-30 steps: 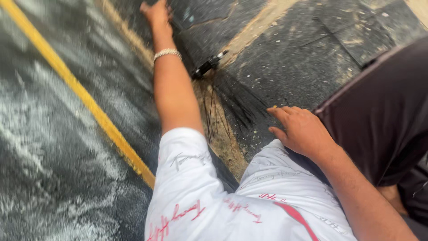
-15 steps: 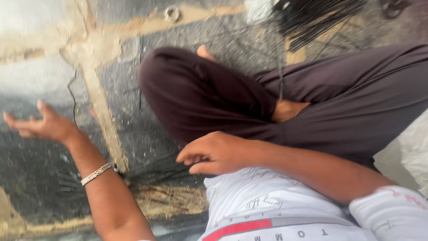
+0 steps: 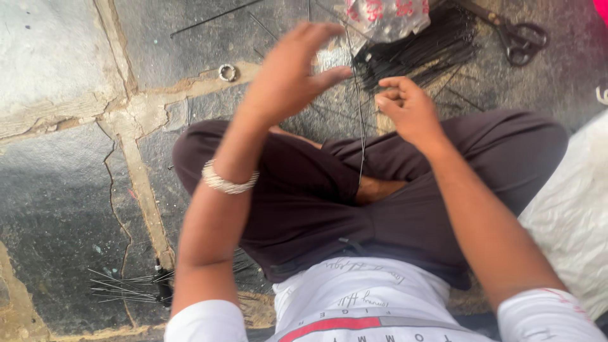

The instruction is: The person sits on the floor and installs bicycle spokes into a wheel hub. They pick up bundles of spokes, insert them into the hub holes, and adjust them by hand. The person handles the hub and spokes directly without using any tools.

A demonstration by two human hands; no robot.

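Now the left hand (image 3: 288, 73) is raised above the crossed legs (image 3: 316, 190), its fingers spread wide and slightly blurred, holding nothing that can be made out, with a beaded silver bracelet (image 3: 228, 182) around the wrist below it. Just beside it, on its right, the right hand (image 3: 405, 107) is curled narrow, fingertips pinched together near the top end of a thin black wire (image 3: 361, 126); the wire runs almost straight down from between the two hands to the lap, and it cannot be told for certain whether the pinch actually grips it. Just beyond both hands, on the stone floor (image 3: 57, 190), lies a thick bundle of black wires (image 3: 418, 50), fanned out and partly covered at its far end by a crumpled clear plastic bag with red print (image 3: 386, 16). Further to the right of the right hand, well apart from it, a pair of dark scissors (image 3: 516, 35) rests on the floor with its handles toward the edge of the view. To the left of the left hand, a small metal ring (image 3: 227, 72) sits on a pale mortar joint between the slabs. Near the left elbow, low on the floor, a smaller scatter of loose black wires (image 3: 126, 288) spreads out beside a dark clip-like piece. Under the right forearm, white plastic sheeting (image 3: 570, 209) covers the floor.
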